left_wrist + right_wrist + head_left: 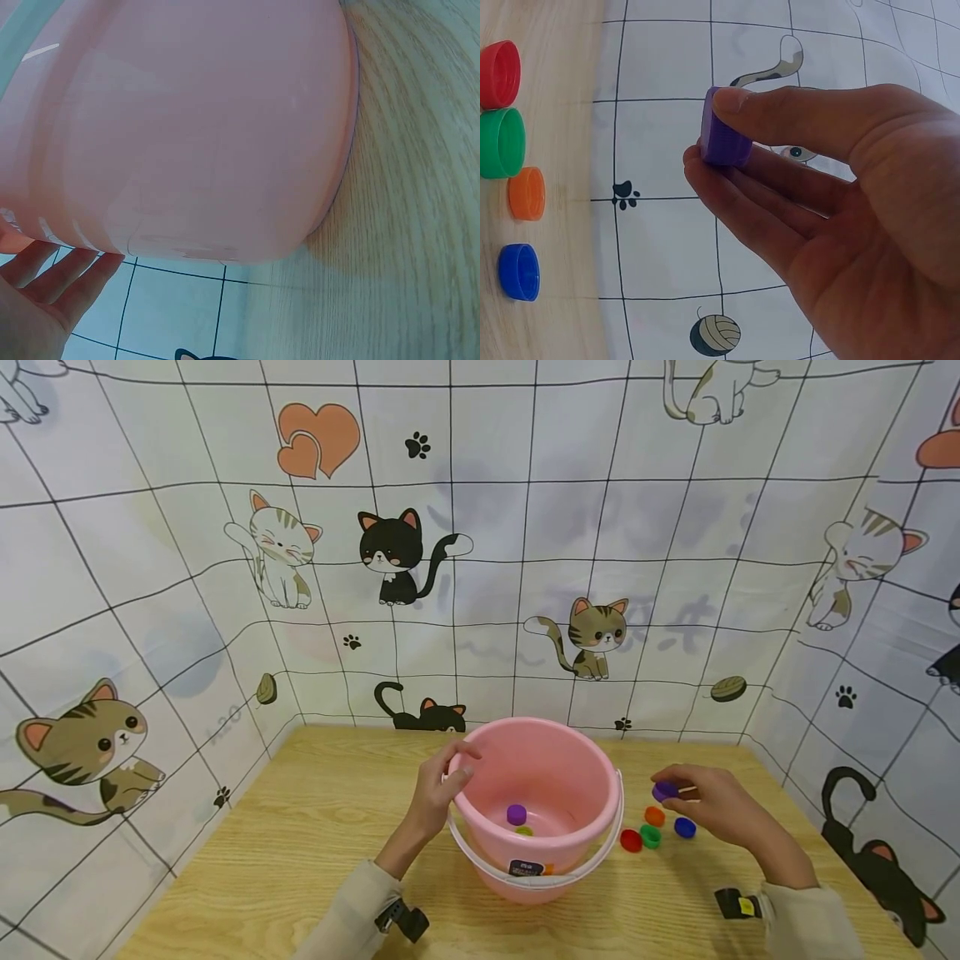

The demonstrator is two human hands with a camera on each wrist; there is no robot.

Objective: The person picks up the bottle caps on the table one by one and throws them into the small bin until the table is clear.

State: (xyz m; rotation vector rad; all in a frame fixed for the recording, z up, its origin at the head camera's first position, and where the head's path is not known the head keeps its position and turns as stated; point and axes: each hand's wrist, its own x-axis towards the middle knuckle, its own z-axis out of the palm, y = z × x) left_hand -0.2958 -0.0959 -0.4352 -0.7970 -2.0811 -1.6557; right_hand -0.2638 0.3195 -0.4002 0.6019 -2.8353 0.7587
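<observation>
A pink bucket (536, 760) stands on the table, its white handle (540, 883) hanging down at the front. At the bucket's left rim, my left hand (442, 781) holds on with the thumb over the edge; its fingers (71, 281) lie against the outer wall. Inside the bucket are a purple cap (516, 814) and a partly hidden yellow-green cap (524, 831). To the right of the bucket, my right hand (708, 797) pinches another purple bottle cap (726, 135) between thumb and fingers, above the table.
Below the right hand lie a red cap (631, 840), a green cap (650, 837), an orange cap (655, 816) and a blue cap (685, 827). A cat-printed cloth (487, 527) surrounds the wooden table (300, 827) at the back and sides.
</observation>
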